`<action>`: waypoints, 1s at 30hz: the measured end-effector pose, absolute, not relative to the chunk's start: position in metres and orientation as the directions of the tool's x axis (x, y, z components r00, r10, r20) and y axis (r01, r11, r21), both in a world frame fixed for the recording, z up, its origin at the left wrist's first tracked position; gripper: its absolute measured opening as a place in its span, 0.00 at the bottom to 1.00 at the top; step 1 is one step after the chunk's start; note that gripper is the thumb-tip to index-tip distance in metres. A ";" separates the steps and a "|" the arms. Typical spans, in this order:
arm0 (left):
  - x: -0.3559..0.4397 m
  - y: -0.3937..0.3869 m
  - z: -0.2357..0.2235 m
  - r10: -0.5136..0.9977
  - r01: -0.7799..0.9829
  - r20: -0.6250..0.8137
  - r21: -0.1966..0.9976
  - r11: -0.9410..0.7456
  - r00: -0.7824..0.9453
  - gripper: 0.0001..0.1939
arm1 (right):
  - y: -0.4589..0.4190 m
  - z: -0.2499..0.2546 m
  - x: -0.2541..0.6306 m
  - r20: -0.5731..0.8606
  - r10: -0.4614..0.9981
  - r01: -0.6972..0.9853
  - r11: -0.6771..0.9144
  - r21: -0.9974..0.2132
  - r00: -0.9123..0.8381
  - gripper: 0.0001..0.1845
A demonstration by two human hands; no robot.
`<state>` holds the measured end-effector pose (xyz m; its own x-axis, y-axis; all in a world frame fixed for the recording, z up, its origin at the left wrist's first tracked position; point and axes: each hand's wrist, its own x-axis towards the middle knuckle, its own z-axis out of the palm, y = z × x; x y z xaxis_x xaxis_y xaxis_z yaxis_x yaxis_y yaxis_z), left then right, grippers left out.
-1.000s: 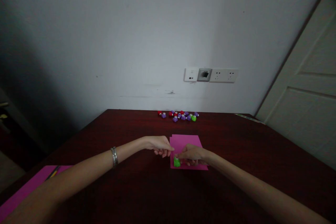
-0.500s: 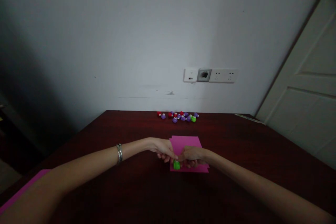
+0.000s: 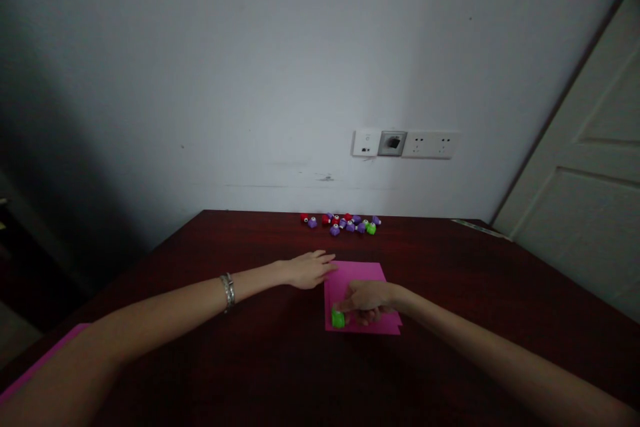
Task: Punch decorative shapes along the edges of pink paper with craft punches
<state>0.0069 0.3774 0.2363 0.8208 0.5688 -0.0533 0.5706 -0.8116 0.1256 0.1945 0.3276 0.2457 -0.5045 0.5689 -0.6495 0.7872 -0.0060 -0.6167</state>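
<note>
A pink sheet of paper [image 3: 357, 273] lies on the dark red table [image 3: 250, 360]. My right hand [image 3: 367, 299] rests on the paper with fingers curled round a small green punch [image 3: 338, 319] at the sheet's near left corner. My left hand [image 3: 310, 269] lies flat with fingers stretched out, at the paper's far left edge, holding nothing. A silver bracelet [image 3: 227, 290] sits on my left wrist.
Several small red, purple and green punches [image 3: 343, 223] are clustered at the table's far edge by the wall. Wall sockets [image 3: 405, 144] sit above them. Another pink sheet [image 3: 45, 363] shows at the near left edge. A door [image 3: 585, 173] stands at the right.
My left hand has let go near the green punch and moved back and up, opening flat at the paper's left edge. My right hand stays on the punch.
</note>
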 end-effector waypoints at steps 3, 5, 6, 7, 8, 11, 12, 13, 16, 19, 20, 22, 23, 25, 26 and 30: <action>0.005 0.371 0.230 0.509 0.536 -0.183 0.159 -0.829 0.841 0.25 | 0.327 0.244 0.195 -0.619 0.576 0.763 0.012 -0.647 -0.534 0.24; 0.005 0.366 0.227 0.512 0.554 -0.225 0.195 -0.810 0.829 0.27 | 0.326 0.243 0.195 -0.600 0.586 0.756 0.033 -0.654 -0.545 0.24; 0.005 0.364 0.226 0.516 0.562 -0.238 0.208 -0.801 0.823 0.27 | 0.326 0.242 0.196 -0.592 0.594 0.756 0.043 -0.654 -0.545 0.23; 0.006 0.363 0.225 0.519 0.569 -0.250 0.216 -0.793 0.818 0.28 | 0.326 0.242 0.196 -0.587 0.600 0.759 0.052 -0.649 -0.543 0.23; 0.006 0.362 0.225 0.520 0.573 -0.257 0.221 -0.789 0.815 0.28 | 0.325 0.243 0.195 -0.583 0.604 0.761 0.061 -0.646 -0.543 0.22; 0.008 0.361 0.224 0.525 0.578 -0.254 0.234 -0.782 0.813 0.28 | 0.324 0.245 0.195 -0.576 0.603 0.756 0.070 -0.651 -0.552 0.20; 0.008 0.361 0.223 0.529 0.583 -0.253 0.239 -0.777 0.810 0.28 | 0.323 0.246 0.194 -0.575 0.603 0.758 0.079 -0.648 -0.554 0.20; 0.009 0.361 0.223 0.534 0.588 -0.255 0.243 -0.771 0.806 0.28 | 0.323 0.246 0.194 -0.572 0.604 0.761 0.090 -0.642 -0.555 0.20; 0.009 0.361 0.223 0.538 0.597 -0.268 0.247 -0.764 0.799 0.28 | 0.323 0.245 0.195 -0.574 0.612 0.779 0.116 -0.616 -0.545 0.22; 0.009 0.360 0.223 0.531 0.591 -0.272 0.239 -0.771 0.803 0.28 | 0.324 0.243 0.196 -0.580 0.612 0.778 0.095 -0.622 -0.538 0.22; 0.010 0.359 0.224 0.520 0.581 -0.274 0.238 -0.778 0.809 0.28 | 0.324 0.242 0.196 -0.580 0.610 0.771 0.081 -0.631 -0.539 0.21; 0.011 0.359 0.227 0.492 0.546 -0.251 0.243 -0.802 0.834 0.27 | 0.324 0.241 0.196 -0.568 0.613 0.750 0.061 -0.659 -0.549 0.21; 0.012 0.359 0.230 0.486 0.527 -0.210 0.249 -0.813 0.848 0.26 | 0.324 0.240 0.197 -0.562 0.614 0.740 0.053 -0.671 -0.554 0.21; 0.015 0.360 0.238 0.532 0.529 -0.064 0.256 -0.809 0.844 0.23 | 0.324 0.240 0.197 -0.563 0.611 0.736 0.048 -0.675 -0.556 0.23; 0.016 0.361 0.242 0.575 0.554 -0.001 0.269 -0.788 0.819 0.21 | 0.324 0.240 0.197 -0.570 0.609 0.742 0.046 -0.669 -0.552 0.23; 0.019 0.362 0.252 0.636 0.659 -0.253 0.509 -0.553 0.729 0.19 | 0.325 0.240 0.198 -0.584 0.599 0.749 0.040 -0.661 -0.548 0.23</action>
<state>0.0194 0.3623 0.2516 0.7291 0.6358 -0.2532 0.6593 -0.5533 0.5090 0.1976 0.3250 0.2403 -0.5476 0.5989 -0.5844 0.7494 0.0404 -0.6608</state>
